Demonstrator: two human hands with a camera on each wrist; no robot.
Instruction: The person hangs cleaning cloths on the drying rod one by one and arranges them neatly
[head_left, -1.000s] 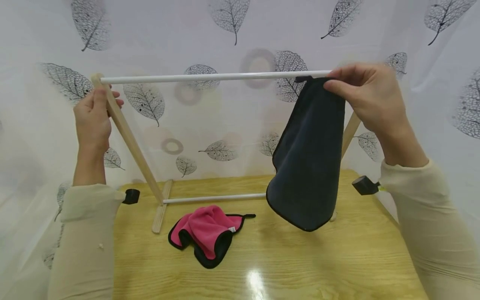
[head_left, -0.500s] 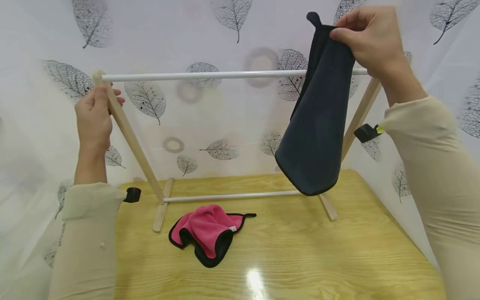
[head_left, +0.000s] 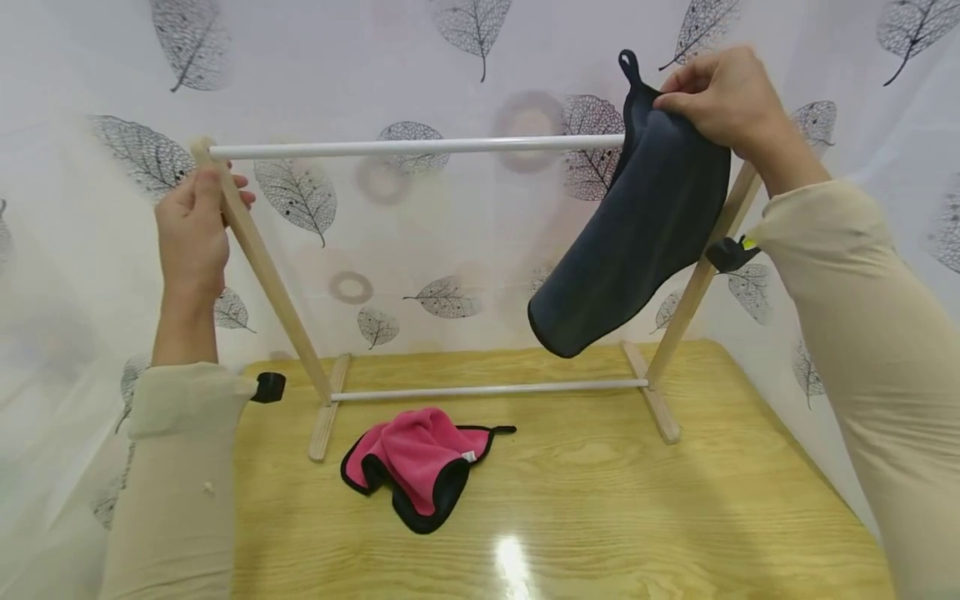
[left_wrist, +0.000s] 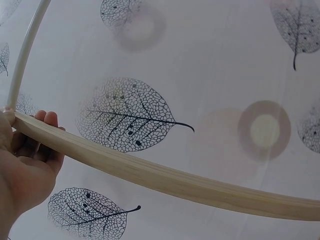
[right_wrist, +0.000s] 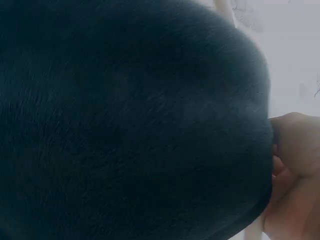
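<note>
In the head view my left hand [head_left: 191, 237] grips the left wooden post [head_left: 270, 283] of a drying rack, close below the white top bar [head_left: 420, 148]. The left wrist view shows its fingers [left_wrist: 51, 118] behind the post. My right hand [head_left: 731, 98] pinches the upper edge of a dark grey cloth [head_left: 637, 229] above the bar's right end. The cloth's hanging loop [head_left: 628, 65] sticks up, and its body hangs slanting down to the left, overlapping the bar. That cloth [right_wrist: 140, 120] fills most of the right wrist view. A pink cloth [head_left: 420, 454] with black trim lies crumpled on the table.
The rack stands on the wooden table [head_left: 585, 517] on two wooden feet [head_left: 660, 412], joined by a white lower bar [head_left: 487, 390]. A white curtain [head_left: 450, 242] printed with leaves hangs behind. Both sleeves carry small black camera mounts.
My right hand lifted the dark grey cloth from bar height to well above it, then came partway down. The cloth's lower end has swung up to the left. The left hand keeps its place.
</note>
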